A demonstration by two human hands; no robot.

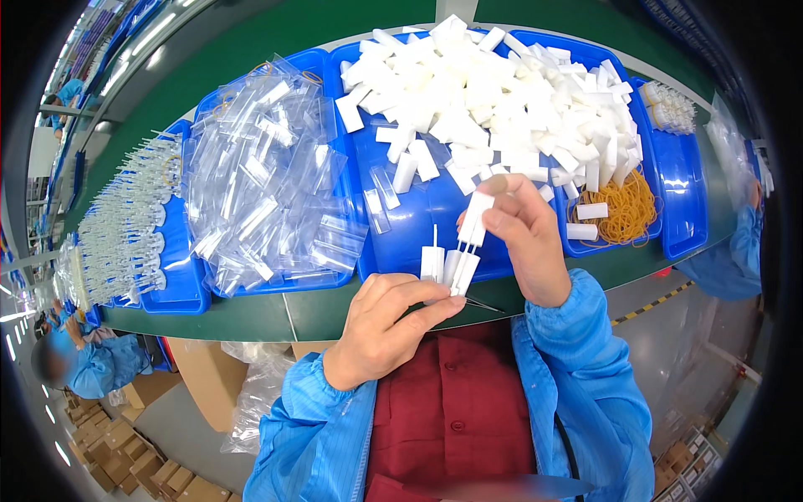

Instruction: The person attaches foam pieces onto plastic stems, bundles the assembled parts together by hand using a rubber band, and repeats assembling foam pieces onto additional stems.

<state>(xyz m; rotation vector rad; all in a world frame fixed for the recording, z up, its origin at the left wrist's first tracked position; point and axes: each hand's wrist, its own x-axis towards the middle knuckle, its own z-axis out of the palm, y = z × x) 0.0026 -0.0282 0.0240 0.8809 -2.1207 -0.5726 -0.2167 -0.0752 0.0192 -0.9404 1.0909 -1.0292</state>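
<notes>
My left hand (389, 322) pinches the lower end of a small assembly of white blocks on thin rods (465, 266), just in front of the blue trays. To its left, near my left fingertips, stands another white block (432, 263) with a thin rod rising from its top. At the upper end, my right hand (529, 230) grips a white foam block (476, 217) between thumb and fingers. Thin rods run between this block and the lower ones. Behind my hands lies a large heap of white foam blocks (477, 92).
Clear plastic sleeves (259, 184) fill a blue tray on the left. Farther left are rows of pale stick-like parts (125, 226). Yellow rubber bands (626, 209) lie at the right, beyond which sits another blue tray (684, 188). Other people (104, 364) are at both sides.
</notes>
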